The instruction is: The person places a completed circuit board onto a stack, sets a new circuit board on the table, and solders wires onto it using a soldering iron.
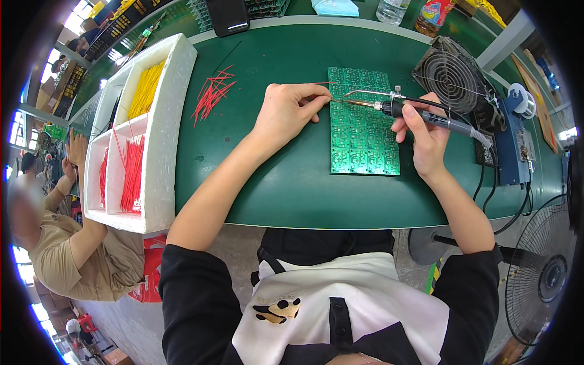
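Green gridded PCB (365, 146); L hand (287, 109) pinches thin wire (319, 83); R hand (429, 139) grips soldering iron (459, 126)

Well beyond the left hand (292, 111) lie a black phone (227, 17) and a blue packet (336, 7); beyond the right hand (427, 135) are a clear bottle (392, 11) and a red-labelled bottle (433, 15). A floor fan (552, 275) is right of the right hand, a co-worker (91, 258) far left of the left.

I see my feed bright and fairly sharp centrally; windows (23, 255) on the left rim blow out white; the circuit board (364, 131) catches glints; the bench (274, 188) bows along its far edge; the corners fall black.
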Tool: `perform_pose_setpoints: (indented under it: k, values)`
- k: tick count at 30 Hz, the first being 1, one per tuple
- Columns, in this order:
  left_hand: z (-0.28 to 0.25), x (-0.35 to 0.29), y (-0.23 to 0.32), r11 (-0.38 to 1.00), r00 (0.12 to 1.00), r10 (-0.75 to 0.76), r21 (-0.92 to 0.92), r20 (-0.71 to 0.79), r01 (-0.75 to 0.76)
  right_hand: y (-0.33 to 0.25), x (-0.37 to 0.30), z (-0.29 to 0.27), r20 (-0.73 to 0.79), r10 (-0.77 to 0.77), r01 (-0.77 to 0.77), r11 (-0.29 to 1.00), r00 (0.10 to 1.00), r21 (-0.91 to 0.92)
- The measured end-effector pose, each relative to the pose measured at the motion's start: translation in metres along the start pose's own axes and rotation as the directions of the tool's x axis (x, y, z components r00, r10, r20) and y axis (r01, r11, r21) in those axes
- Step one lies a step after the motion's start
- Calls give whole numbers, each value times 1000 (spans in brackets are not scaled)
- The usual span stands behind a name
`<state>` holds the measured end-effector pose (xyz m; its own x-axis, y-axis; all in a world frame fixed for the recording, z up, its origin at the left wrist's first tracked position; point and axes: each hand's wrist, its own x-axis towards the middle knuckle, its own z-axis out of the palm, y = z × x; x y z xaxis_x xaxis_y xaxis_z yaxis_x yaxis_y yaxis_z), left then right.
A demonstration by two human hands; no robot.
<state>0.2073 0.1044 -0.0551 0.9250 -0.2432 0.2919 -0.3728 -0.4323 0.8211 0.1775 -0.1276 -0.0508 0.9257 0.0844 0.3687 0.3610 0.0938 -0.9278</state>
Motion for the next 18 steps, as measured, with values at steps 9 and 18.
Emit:
perform_pose_setpoints:
  k: [9,18]
  values:
    - [1,1,1,999,1000,-12,36,-10,12,0,0,2,-1,-10,10,1000,1000,-3]
    - [1,0,0,999,1000,5,33,-21,-5,1,0,1,3,-2,2,1000,1000,-6]
